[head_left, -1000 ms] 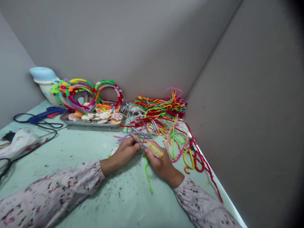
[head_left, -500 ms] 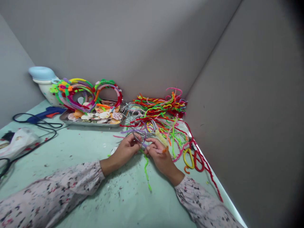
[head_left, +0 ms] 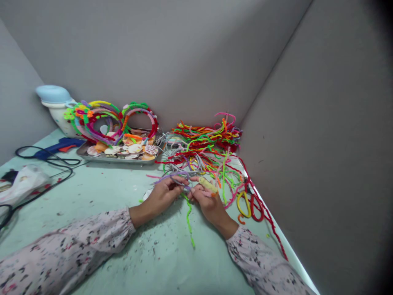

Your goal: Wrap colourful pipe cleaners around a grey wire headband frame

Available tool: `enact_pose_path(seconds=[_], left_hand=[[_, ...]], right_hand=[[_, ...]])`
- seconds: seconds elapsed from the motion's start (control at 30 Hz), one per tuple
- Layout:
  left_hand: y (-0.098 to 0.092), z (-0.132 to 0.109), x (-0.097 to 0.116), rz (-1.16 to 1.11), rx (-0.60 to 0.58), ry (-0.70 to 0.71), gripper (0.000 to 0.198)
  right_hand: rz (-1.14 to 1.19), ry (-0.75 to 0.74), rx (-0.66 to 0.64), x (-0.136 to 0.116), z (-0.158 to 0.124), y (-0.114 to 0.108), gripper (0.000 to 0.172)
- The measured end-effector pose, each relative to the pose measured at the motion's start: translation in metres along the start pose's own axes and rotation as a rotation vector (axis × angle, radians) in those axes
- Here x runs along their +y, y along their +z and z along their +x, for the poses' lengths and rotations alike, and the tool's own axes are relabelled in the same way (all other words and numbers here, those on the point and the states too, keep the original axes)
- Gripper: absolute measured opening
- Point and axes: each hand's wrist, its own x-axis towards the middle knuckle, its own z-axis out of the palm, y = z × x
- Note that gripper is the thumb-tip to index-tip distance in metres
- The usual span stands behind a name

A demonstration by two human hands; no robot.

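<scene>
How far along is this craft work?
Done: decorated headbands stand finished. In hand: the left hand and right hand hold a purple pipe cleaner on a grey band. Left: a heap of loose pipe cleaners and bare bands.

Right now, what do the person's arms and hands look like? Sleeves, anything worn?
Both arms are in long, loose sleeves, pale pink with a scattered dark and reddish print. The left sleeve and the right sleeve match, each gathered at the wrist into a ruffled cuff. The left hand and the right hand are bare: no gloves, no cables.
</scene>
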Motion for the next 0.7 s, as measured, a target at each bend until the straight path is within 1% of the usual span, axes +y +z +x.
enact_pose_path(seconds=[0.1,0.2,0.3,0.47,0.7], left_hand=[[0.0009,-0.0002,-0.0021,0.016,0.012,-0.002,0.027],[0.0037,0.0011,-0.0002,-0.026,0.039,-0.055,0.031],[0.0059,0.0030,0.0040,-0.043,0.017,-0.091,0.034],[0.0054,0.0036,0.0056,-0.020,0.006,-0.076,0.035],[0.0059,0.0016,0.0033,-0.018,0.004,-0.060,0.030]], right_hand=[[0.000,-0.001,-0.010,-0.0023,-0.0003,-0.0002,0.029],[0.026,0.008,-0.008,-0.0014,0.0001,0.0002,0.028],[0.035,0.029,-0.002,0.0014,0.0008,0.0015,0.029],[0.043,0.038,0.007,0.0031,0.0008,0.0025,0.031],[0.001,-0.063,0.006,0.0025,0.0004,-0.0008,0.028]])
